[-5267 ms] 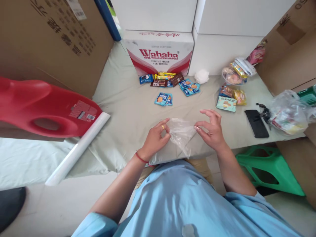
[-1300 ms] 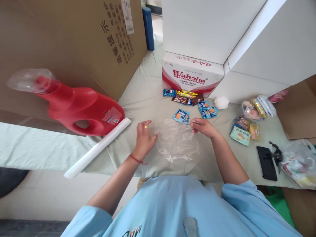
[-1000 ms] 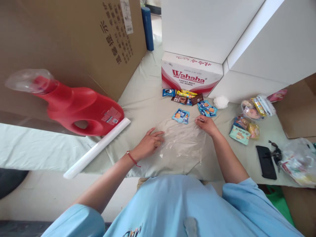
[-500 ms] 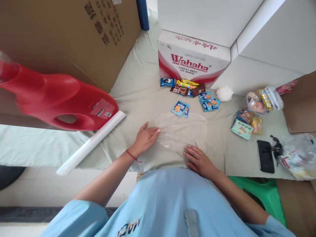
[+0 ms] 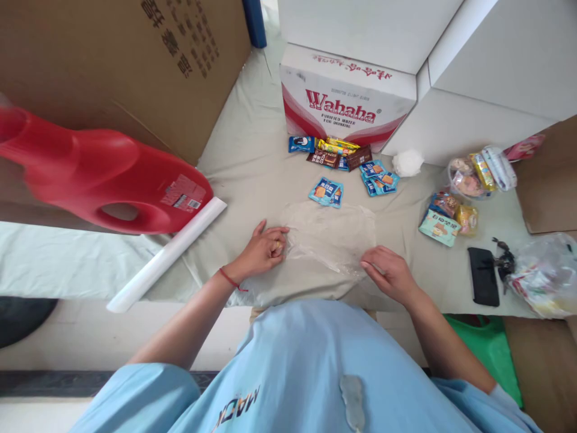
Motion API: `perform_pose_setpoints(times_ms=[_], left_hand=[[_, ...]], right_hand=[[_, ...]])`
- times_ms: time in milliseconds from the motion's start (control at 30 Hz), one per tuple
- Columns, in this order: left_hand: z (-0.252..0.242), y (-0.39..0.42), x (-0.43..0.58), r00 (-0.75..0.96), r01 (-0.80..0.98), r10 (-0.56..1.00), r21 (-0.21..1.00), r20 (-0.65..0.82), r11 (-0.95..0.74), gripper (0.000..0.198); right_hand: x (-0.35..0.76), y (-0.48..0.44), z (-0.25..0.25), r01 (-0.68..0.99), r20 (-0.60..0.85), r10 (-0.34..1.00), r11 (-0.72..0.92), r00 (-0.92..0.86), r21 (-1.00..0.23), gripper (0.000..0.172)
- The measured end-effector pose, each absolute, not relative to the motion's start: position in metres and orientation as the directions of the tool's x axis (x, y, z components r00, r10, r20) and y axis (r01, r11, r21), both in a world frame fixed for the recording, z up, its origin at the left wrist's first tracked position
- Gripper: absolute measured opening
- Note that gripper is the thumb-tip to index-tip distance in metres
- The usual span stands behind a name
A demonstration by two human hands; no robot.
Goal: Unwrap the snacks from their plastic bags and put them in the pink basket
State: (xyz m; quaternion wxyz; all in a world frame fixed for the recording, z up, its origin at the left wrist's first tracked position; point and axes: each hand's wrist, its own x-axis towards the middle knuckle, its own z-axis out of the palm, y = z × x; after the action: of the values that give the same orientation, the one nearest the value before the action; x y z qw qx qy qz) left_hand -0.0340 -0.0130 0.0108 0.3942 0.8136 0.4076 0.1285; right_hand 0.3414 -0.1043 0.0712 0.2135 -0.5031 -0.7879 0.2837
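Observation:
A thin, wrinkled piece of clear plastic film lies on the cloth-covered table in front of me. At its left edge rests my left hand, some fingers stretched out and others bent, with fingertips touching the film. My right hand is closed at the film's lower right corner, pinching it between thumb and fingers. Just beyond the film are a few blue snack packets. More blue packets lie to their right. Wrapped snack bars in yellow, brown and blue sit behind them.
A white-and-red carton stands at the back. On the left are a red jug, a white roll and a big cardboard box. To the right lie bagged snacks, a black phone-like object and a plastic bag.
My right hand has shifted right and closed on the film's corner, and the film looks pulled tighter there. My left hand's fingers have bent more at the left edge.

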Motion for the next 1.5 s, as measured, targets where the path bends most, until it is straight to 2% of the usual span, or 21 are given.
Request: perform_pose_setpoints(times_ms=[67, 133, 200, 300, 400, 467, 533, 633, 700, 800, 867, 900, 967, 1033, 1133, 1233, 1333, 1400, 1500], left_hand=[[0.010, -0.011, -0.033, 0.629, 0.561, 0.769, 0.751, -0.114, -0.347, 0.029], [0.010, -0.010, -0.032, 0.620, 0.563, 0.776, 0.755, -0.118, -0.335, 0.029], [0.010, -0.009, -0.031, 0.614, 0.568, 0.779, 0.756, -0.126, -0.326, 0.028], [0.011, -0.010, -0.030, 0.613, 0.567, 0.780, 0.758, -0.127, -0.322, 0.027], [0.011, -0.009, -0.031, 0.612, 0.555, 0.783, 0.767, -0.113, -0.323, 0.027], [0.011, -0.006, -0.033, 0.610, 0.542, 0.786, 0.778, -0.104, -0.318, 0.026], [0.010, 0.000, -0.034, 0.608, 0.528, 0.788, 0.792, -0.101, -0.306, 0.026], [0.009, 0.009, -0.033, 0.595, 0.518, 0.797, 0.808, -0.104, -0.281, 0.027], [0.009, 0.013, -0.030, 0.567, 0.541, 0.817, 0.795, -0.104, -0.275, 0.031], [0.007, 0.015, -0.023, 0.540, 0.608, 0.836, 0.732, -0.097, -0.307, 0.037], [0.007, 0.014, -0.020, 0.553, 0.638, 0.827, 0.690, -0.100, -0.343, 0.038], [0.007, 0.013, -0.019, 0.565, 0.646, 0.818, 0.674, -0.106, -0.359, 0.039], [0.009, 0.011, -0.017, 0.585, 0.660, 0.802, 0.646, -0.121, -0.383, 0.041], [0.011, 0.009, -0.017, 0.599, 0.674, 0.789, 0.619, -0.138, -0.403, 0.044], [0.014, 0.009, -0.019, 0.613, 0.679, 0.777, 0.598, -0.143, -0.426, 0.046], [0.016, 0.008, -0.021, 0.622, 0.668, 0.772, 0.603, -0.132, -0.435, 0.042], [0.016, 0.008, -0.023, 0.626, 0.663, 0.769, 0.608, -0.130, -0.437, 0.026], [0.016, 0.007, -0.023, 0.622, 0.662, 0.774, 0.608, -0.120, -0.438, 0.014], [0.016, 0.005, -0.022, 0.604, 0.675, 0.789, 0.599, -0.112, -0.431, 0.011]], right_hand=[[0.312, -0.078, 0.069, 0.722, -0.002, 0.884, 0.380, -0.467, -0.578, 0.029], [0.287, -0.055, 0.064, 0.776, -0.129, 0.845, 0.402, -0.519, -0.487, 0.024], [0.269, -0.037, 0.059, 0.752, -0.236, 0.757, 0.457, -0.610, -0.475, 0.022], [0.253, -0.030, 0.058, 0.547, -0.205, 0.544, 0.596, -0.813, -0.588, 0.035], [0.244, -0.043, 0.057, 0.326, -0.074, 0.373, 0.676, -0.925, -0.661, 0.029], [0.240, -0.056, 0.054, 0.222, -0.026, 0.294, 0.659, -0.955, -0.719, 0.024], [0.238, -0.066, 0.051, 0.142, -0.002, 0.241, 0.564, -0.970, -0.814, 0.024], [0.242, -0.072, 0.057, 0.069, 0.028, 0.295, 0.314, -0.955, -0.947, 0.028], [0.250, -0.069, 0.067, 0.076, 0.011, 0.460, 0.169, -0.888, -0.983, 0.033], [0.269, -0.055, 0.082, 0.202, -0.080, 0.828, 0.040, -0.555, -0.979, 0.043], [0.281, -0.041, 0.088, 0.323, -0.074, 0.958, 0.020, -0.278, -0.946, 0.042], [0.287, -0.033, 0.088, 0.388, -0.049, 0.976, 0.037, -0.211, -0.921, 0.039], [0.293, -0.020, 0.085, 0.505, -0.015, 0.968, 0.119, -0.252, -0.855, 0.031], [0.290, -0.010, 0.078, 0.572, -0.030, 0.916, 0.224, -0.400, -0.789, 0.024], [0.272, -0.005, 0.064, 0.631, -0.086, 0.813, 0.375, -0.576, -0.680, 0.024], [0.247, -0.007, 0.052, 0.708, -0.201, 0.753, 0.442, -0.627, -0.552, 0.034], [0.233, -0.013, 0.047, 0.745, -0.285, 0.722, 0.460, -0.630, -0.482, 0.021], [0.232, -0.020, 0.049, 0.712, -0.243, 0.706, 0.503, -0.665, -0.490, 0.011], [0.239, -0.037, 0.055, 0.603, -0.088, 0.666, 0.601, -0.741, -0.525, 0.011]])
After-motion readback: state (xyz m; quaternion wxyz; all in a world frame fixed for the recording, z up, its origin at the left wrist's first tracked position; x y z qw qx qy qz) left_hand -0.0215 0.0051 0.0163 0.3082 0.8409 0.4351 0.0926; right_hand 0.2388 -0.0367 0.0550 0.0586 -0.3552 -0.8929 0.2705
